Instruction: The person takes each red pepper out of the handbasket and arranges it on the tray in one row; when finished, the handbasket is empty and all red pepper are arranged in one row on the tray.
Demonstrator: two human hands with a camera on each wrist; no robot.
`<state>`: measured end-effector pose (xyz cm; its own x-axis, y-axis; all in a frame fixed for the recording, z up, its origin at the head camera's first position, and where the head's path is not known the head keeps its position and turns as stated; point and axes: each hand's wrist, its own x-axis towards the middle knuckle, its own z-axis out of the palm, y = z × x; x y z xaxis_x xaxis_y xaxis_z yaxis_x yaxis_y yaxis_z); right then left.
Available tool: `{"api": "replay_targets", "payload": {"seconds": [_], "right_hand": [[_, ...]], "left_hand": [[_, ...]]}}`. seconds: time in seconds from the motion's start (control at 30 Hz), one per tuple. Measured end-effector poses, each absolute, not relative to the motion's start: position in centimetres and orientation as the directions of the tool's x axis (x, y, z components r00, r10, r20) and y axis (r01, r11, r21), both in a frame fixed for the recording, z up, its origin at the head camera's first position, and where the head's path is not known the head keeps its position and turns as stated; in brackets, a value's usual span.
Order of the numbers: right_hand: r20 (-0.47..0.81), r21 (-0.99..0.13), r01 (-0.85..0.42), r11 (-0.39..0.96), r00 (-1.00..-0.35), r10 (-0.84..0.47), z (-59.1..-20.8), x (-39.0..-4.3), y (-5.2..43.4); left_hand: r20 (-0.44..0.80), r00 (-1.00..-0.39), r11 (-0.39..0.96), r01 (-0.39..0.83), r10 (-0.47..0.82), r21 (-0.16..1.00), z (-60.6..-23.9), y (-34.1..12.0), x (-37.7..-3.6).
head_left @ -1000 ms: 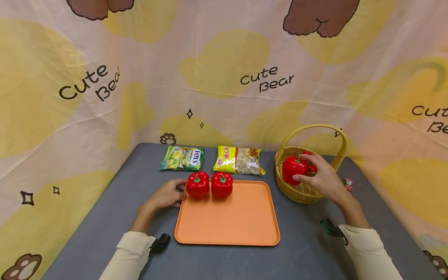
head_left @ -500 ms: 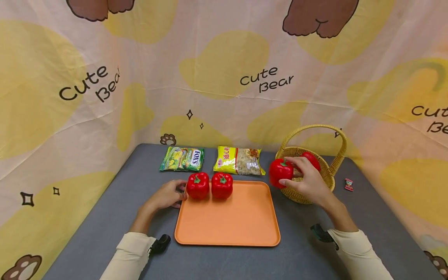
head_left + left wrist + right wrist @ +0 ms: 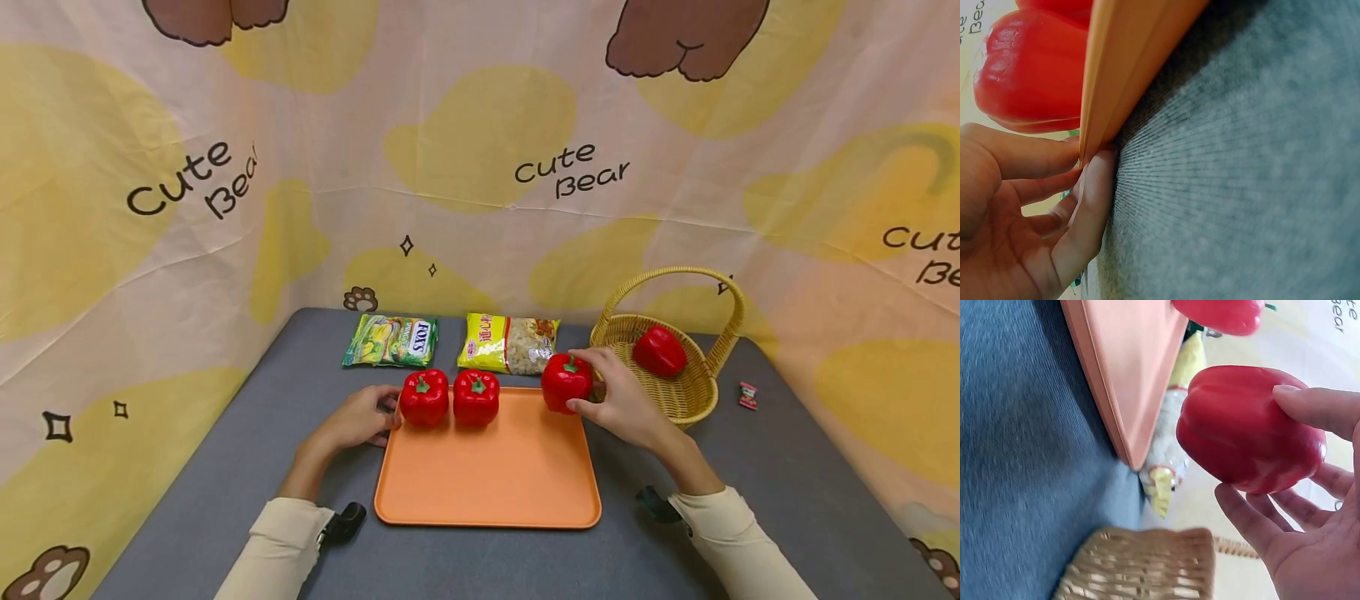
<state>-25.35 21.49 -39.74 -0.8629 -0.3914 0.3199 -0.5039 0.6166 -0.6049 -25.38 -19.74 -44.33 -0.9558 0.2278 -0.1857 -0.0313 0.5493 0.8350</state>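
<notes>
My right hand grips a red bell pepper with a green stem, thumb on one side and fingers on the other. In the right wrist view this bell pepper hangs clear of the orange tray. Seen from the head, it overlaps the tray's far right corner. My left hand pinches the left rim of the tray near its far corner; the left wrist view shows thumb and fingers at the edge. Two more red bell peppers, the left one and the right one, stand side by side along the tray's far edge.
A wicker basket with a tall handle stands right of the tray, one red bell pepper lying inside. Behind the tray lie a green snack bag and a yellow pasta bag. A small red candy lies right of the basket.
My right hand has lifted the bell pepper out of the basket and carried it left to the tray's far right corner. The left hand stays at the tray rim.
</notes>
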Motion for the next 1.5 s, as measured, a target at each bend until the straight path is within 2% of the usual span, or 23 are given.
{"api": "replay_targets", "payload": {"seconds": [0.43, 0.8, 1.03, 1.5], "right_hand": [[0.306, -0.547, -0.531, 0.647, -0.846, -0.437, -41.2, -25.9, 18.8], [0.315, -0.571, -0.572, 0.588, -0.815, -0.487, -41.8, -26.0, 17.6], [0.295, -0.555, -0.572, 0.604, -0.814, -0.501, -41.9, -25.9, 17.2], [0.224, -0.639, -0.507, 0.578, -0.842, -0.491, -42.0, -25.9, 17.2]], "left_hand": [[-0.192, -0.958, 0.558, -0.041, 0.214, 0.829, -44.4, -19.8, -25.5], [-0.188, -0.958, 0.552, -0.039, 0.217, 0.833, -44.3, -19.9, -25.5], [-0.192, -0.956, 0.544, -0.042, 0.222, 0.838, -44.2, -19.8, -25.4], [-0.188, -0.958, 0.563, -0.035, 0.216, 0.826, -44.2, -19.7, -25.3]]}}
